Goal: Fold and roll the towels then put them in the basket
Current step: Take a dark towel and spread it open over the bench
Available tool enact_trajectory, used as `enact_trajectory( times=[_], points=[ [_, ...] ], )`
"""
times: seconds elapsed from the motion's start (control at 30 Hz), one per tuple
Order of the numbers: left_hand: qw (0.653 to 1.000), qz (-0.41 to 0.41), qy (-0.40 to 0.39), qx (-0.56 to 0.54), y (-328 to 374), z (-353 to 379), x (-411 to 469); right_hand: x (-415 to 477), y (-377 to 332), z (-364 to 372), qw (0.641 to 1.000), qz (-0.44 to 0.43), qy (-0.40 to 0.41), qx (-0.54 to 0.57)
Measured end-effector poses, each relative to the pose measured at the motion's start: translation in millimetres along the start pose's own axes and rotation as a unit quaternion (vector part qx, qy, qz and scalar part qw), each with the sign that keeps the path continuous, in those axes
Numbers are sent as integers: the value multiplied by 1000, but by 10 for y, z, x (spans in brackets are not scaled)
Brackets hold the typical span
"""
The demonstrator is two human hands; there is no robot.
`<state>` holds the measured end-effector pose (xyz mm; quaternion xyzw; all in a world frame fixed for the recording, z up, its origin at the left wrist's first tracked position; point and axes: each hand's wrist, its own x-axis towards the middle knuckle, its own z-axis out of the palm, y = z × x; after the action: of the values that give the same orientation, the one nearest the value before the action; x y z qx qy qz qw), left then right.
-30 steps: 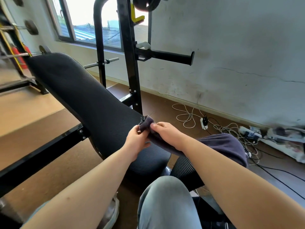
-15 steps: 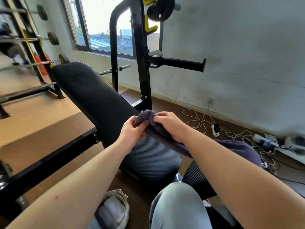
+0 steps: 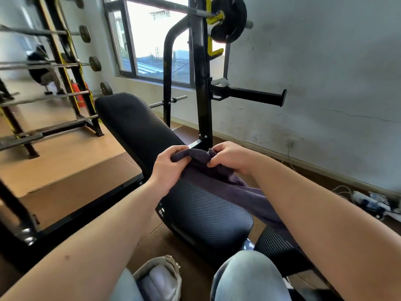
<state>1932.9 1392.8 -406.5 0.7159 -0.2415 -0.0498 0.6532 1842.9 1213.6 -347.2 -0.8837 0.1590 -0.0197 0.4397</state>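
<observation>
One black bench [image 3: 134, 127], brown floor [image 3: 71, 192].

Gym room. Bright window [image 3: 149, 46] upper centre. Scuffed grey-white wall [image 3: 325, 72] right, cracked. Black padded bench [image 3: 138, 127] centre, black rack upright [image 3: 200, 83] behind it. Barbell rack [image 3: 54, 68] left. Brown floor [image 3: 71, 187], cables [image 3: 366, 200] lower right.
</observation>
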Motion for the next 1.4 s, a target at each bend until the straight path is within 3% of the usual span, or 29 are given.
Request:
enact_trajectory(
  times=[0.1,0.17,0.27,0.4,0.6,0.87,1.07,1.4],
  points=[
    [996,27,16,78,46,-234,52,59,-125,31,995,-25,51,81],
    [994,16,41,103,99,-386,73,91,-216,45,991,-35,22,124],
    [993,-31,94,70,208,-588,104,122,-400,80,988,-41,-23,145],
    [988,-46,150,-6,327,-866,175,221,-622,148,990,-75,45,109],
    [991,-2,130,32,491,-1196,212,466,-955,172,970,-116,139,159],
    [996,-19,87,5,704,-1513,260,608,-1207,79,949,-172,265,12],
    [989,38,133,56,676,-1520,325,577,-1190,-56,924,-173,341,-14],
    [991,58,116,-20,965,-1237,262,202,-1112,-572,923,-141,357,23]
  ],
)
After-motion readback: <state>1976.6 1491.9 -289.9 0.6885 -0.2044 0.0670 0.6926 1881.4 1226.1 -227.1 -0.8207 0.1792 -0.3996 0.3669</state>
